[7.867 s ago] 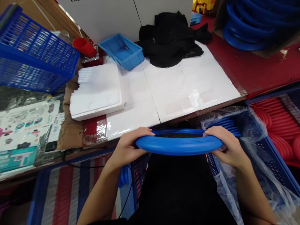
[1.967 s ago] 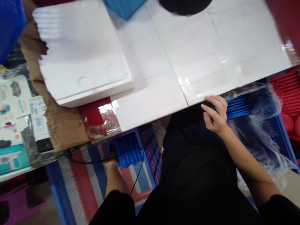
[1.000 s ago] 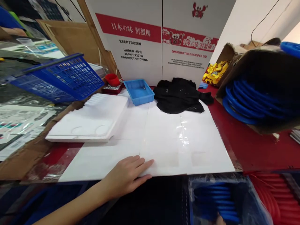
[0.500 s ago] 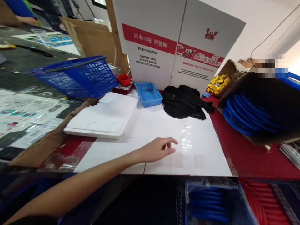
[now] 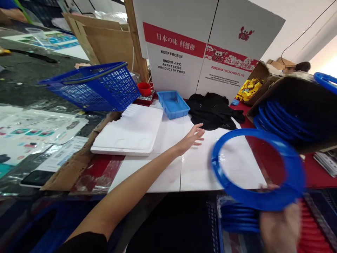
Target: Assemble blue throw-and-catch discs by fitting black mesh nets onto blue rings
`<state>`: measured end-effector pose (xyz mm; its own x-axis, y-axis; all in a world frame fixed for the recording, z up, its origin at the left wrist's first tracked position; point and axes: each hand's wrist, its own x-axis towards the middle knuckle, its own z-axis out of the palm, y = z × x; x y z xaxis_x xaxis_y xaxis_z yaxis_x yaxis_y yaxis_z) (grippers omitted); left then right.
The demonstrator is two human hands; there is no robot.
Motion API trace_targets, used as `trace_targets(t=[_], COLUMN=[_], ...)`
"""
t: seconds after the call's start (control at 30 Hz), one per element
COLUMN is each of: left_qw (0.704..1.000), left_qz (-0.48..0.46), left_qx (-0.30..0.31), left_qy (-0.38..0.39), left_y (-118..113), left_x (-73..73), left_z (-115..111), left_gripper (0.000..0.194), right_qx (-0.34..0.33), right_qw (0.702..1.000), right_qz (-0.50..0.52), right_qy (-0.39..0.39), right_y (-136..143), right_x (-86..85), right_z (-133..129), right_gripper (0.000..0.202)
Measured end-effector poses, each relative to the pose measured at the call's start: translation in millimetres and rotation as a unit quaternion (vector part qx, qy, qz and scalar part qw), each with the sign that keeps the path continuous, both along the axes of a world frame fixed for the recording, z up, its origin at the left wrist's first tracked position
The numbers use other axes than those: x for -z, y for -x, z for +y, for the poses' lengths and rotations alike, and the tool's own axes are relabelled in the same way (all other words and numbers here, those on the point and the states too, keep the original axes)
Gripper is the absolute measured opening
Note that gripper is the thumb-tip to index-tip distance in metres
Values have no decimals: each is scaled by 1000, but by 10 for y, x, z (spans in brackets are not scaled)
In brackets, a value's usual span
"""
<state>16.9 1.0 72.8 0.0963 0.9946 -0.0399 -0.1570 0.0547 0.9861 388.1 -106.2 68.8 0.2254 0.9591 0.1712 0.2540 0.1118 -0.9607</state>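
My right hand (image 5: 280, 221), blurred at the lower right, grips the near rim of a flat blue plastic ring (image 5: 239, 195). The ring is tilted in the air over the right edge of the white work surface (image 5: 155, 177). My left hand (image 5: 191, 140) hovers above the middle of that surface with fingers spread and nothing in them. Just beyond its fingertips lies a crumpled black cloth (image 5: 212, 110). A shallow light-blue tray (image 5: 174, 105) stands beside the cloth, with a tiny item in it that I cannot make out.
A white foam slab (image 5: 129, 135) and a blue basket (image 5: 97, 86) are on the left. At right, a cardboard box holds blue rings (image 5: 279, 121); another holds yellow pieces (image 5: 249, 89). Below the front edge are more blue rings (image 5: 238, 218) and red rings (image 5: 312, 228).
My right hand has come into view at the right, holding a blue ring. My left hand has moved forward toward the black cloth, and its fingers have spread. The view has shifted slightly.
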Motion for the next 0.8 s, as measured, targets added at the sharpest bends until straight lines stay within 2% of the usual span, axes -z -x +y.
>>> trace_targets(t=[0.1,0.17,0.23,0.27,0.33,0.37,0.4,0.47,0.53,0.57,0.63,0.67,0.7,0.8], left_qw=[988,954,898,868,817,801,793,797,817,826,832,832,831,835], left_qz=[142,282,419,475,553,571,577,559,518,504,501,509,516,527], left_qx=[-46,-58,-47,-37,-8,12,31,55,49,33,-11,-29,-41,-47], left_qy=[-34,-88,-127,-140,-165,-179,-194,-224,-248,-252,-237,-221,-201,-151], left_y=[98,171,250,289,362,394,423,479,538,570,634,661,683,697], left_x=[2,62,133,162,197,200,195,167,131,117,105,109,118,155], left_z=[9,13,21,27,39,45,50,58,65,68,74,79,83,86], left_gripper=[79,66,53,49,43,41,40,38,37,35,32,31,32,32], right_qx=[-9,-54,-128,-184,-303,-358,-384,-405,-352,-311,-220,-190,-161,-136], right_qw=[978,957,941,925,876,851,852,885,923,933,936,921,902,902], right_qz=[187,234,201,160,56,2,-37,-84,-149,-178,-241,-304,-364,-374], right_qy=[91,160,240,292,372,383,353,214,50,-25,-129,-155,-167,-167], right_y=[479,699,762,742,657,621,608,693,943,1113,1474,1632,1758,1885], right_x=[290,487,605,611,492,372,227,-73,-265,-293,-217,-132,-34,221], right_z=[-186,-316,-436,-465,-382,-240,-21,636,1466,1882,2593,2857,3053,3299], right_gripper=[44,56,62,57,49,52,54,50,43,36,20,24,25,27])
